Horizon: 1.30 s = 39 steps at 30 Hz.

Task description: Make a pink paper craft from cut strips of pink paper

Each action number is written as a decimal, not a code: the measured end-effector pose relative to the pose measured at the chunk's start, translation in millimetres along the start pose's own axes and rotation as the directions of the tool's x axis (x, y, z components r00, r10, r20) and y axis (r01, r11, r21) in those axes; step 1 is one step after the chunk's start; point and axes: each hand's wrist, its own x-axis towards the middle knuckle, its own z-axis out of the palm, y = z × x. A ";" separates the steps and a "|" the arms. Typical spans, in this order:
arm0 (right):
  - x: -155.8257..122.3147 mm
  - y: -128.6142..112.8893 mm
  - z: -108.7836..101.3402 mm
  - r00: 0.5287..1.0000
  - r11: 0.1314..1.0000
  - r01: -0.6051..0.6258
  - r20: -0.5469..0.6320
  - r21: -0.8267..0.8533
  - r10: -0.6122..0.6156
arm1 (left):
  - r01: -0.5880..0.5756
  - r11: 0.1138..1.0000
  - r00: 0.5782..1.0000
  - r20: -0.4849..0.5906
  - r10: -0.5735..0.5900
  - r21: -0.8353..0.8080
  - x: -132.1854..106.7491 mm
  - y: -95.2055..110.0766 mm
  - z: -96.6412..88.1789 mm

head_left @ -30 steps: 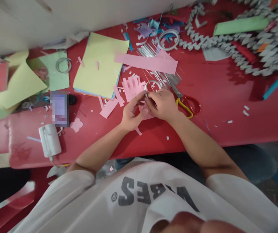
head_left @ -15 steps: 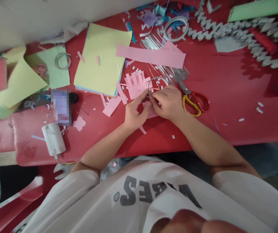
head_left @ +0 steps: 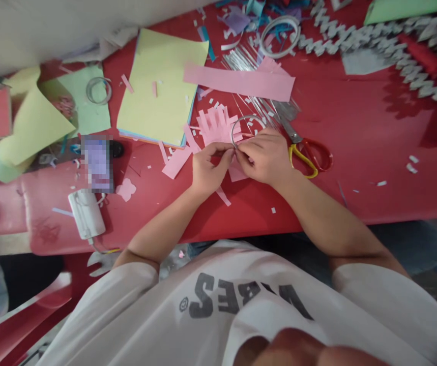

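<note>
My left hand and my right hand meet over the red table, fingertips pinched together at the near edge of a thin clear tape ring. A small pink paper piece lies under my right hand's fingers. Just beyond my hands lies a pink paper cut into a fringe of strips. Scissors with red and yellow handles lie right beside my right hand.
A yellow paper stack and a long pink strip lie further back. Green and yellow sheets sit at left, with a white device near the table edge. Folded grey paper chains and scraps fill the far right.
My left hand's fingers have curled in from a looser pose to pinch at the ring beside my right fingers. The view has shifted slightly.
</note>
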 end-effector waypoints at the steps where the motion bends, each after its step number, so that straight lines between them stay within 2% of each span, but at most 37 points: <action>1: 0.0 -0.2 -0.7 1.000 1.000 0.002 0.014 0.011 -0.002 | -0.002 1.000 1.000 0.009 0.002 -0.007 0.9 0.0 -0.3; 4: -0.9 -2.3 -1.8 0.999 0.998 -0.009 0.032 0.067 0.007 | -0.010 0.998 1.000 0.029 0.012 -0.067 3.3 0.8 0.0; 7: -4.1 -6.6 0.5 1.000 0.990 -0.017 -0.021 0.143 0.021 | 0.019 0.977 0.998 0.065 -0.005 -0.213 4.2 1.7 1.9; 11: -9.2 -12.9 4.0 0.991 0.969 -0.025 -0.121 0.247 0.056 | 0.165 0.893 0.985 0.116 -0.128 -0.419 5.8 0.3 2.1; 14: -8.4 -10.7 1.6 0.986 0.976 -0.056 -0.139 0.210 0.087 | 0.231 0.827 0.972 0.093 -0.214 -0.512 10.1 -1.9 -3.1; 17: -2.3 1.9 -2.9 0.992 0.991 -0.088 -0.085 0.101 0.097 | 0.215 0.864 0.974 0.040 -0.221 -0.456 13.6 -3.9 -10.1; 20: 3.7 16.6 -5.7 0.981 0.981 -0.193 -0.016 0.000 0.193 | 0.182 0.885 0.983 0.090 -0.158 -0.429 13.4 -7.4 -13.8; 23: 4.0 19.8 -8.1 0.963 0.966 -0.258 -0.082 -0.005 0.256 | 0.107 0.898 0.988 0.147 -0.047 -0.428 11.2 -14.1 -12.1; 27: -3.1 2.4 -12.5 0.961 0.983 -0.138 -0.223 0.123 0.163 | -0.108 0.941 0.975 0.151 0.163 -0.320 6.9 -21.5 -4.5; 30: -8.8 -12.2 -14.2 0.957 0.978 -0.109 -0.246 0.177 0.151 | -0.283 0.948 0.938 0.166 0.305 -0.146 2.7 -17.8 0.4; 34: -12.0 -17.2 -12.4 0.951 0.972 -0.165 -0.235 0.168 0.202 | -0.400 0.915 0.892 0.212 0.400 -0.048 0.3 -8.2 3.6; 39: -12.5 -13.4 -10.4 0.947 0.972 -0.157 -0.253 0.174 0.198 | -0.432 0.901 0.874 0.231 0.428 -0.039 1.7 -7.6 4.3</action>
